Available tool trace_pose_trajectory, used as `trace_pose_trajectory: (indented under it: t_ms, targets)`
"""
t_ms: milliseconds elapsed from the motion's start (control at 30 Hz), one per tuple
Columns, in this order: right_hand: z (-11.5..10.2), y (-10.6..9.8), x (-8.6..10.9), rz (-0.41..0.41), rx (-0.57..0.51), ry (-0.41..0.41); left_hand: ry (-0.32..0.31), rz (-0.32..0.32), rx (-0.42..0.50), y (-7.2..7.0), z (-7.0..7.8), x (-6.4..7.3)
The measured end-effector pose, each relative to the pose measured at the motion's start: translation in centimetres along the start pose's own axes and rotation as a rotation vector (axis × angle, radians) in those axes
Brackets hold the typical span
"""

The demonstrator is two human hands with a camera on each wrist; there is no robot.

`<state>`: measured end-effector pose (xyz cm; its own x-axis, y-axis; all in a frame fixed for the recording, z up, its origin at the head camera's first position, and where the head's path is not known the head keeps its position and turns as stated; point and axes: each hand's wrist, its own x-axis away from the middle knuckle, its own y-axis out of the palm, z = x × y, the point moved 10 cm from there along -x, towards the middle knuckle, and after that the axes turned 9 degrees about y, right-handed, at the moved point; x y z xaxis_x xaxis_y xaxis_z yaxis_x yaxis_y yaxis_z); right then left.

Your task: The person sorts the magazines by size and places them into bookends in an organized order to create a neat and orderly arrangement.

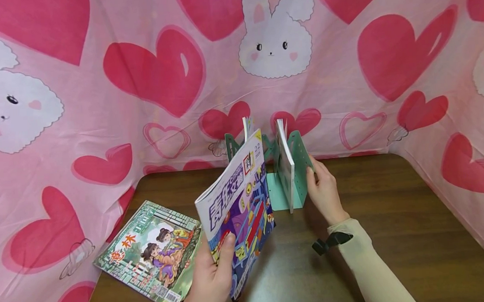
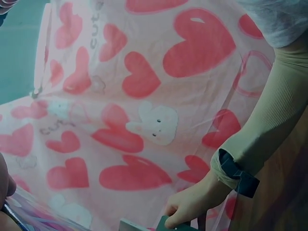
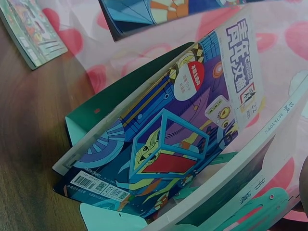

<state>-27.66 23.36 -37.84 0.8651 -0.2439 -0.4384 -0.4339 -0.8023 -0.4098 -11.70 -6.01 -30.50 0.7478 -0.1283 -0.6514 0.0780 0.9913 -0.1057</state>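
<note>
In the head view my left hand holds a purple-covered magazine tilted above the table, thumb across its front. My right hand grips the right panel of a green bookend rack, thumb at the panel's edge. A white-spined magazine stands inside, beside that panel. In the right wrist view another purple magazine leans by the rack's left panel, and the white-spined one is at right. The held magazine's lower part shows along the top.
A green magazine with two cartoon figures lies flat on the brown table, left of my left hand. Pink cloth with hearts and rabbits rises behind the table and along both sides.
</note>
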Motion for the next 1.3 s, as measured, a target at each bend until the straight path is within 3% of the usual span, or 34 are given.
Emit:
trace_pose_trajectory:
  t_ms: [233, 667, 1300]
  targets:
    - [0.2, 0.0, 0.0, 0.000, 0.004, 0.003, 0.073, -0.034, 0.023, 1.5, -0.1, -0.6]
    - [-0.1, 0.0, 0.1, 0.000, 0.004, -0.008, 0.091, -0.045, 0.076, 3.2, -1.0, -1.5]
    - [0.1, 0.0, -0.1, -0.012, 0.008, 0.010, 0.151, 0.014, -0.060, 5.7, -2.5, -3.4]
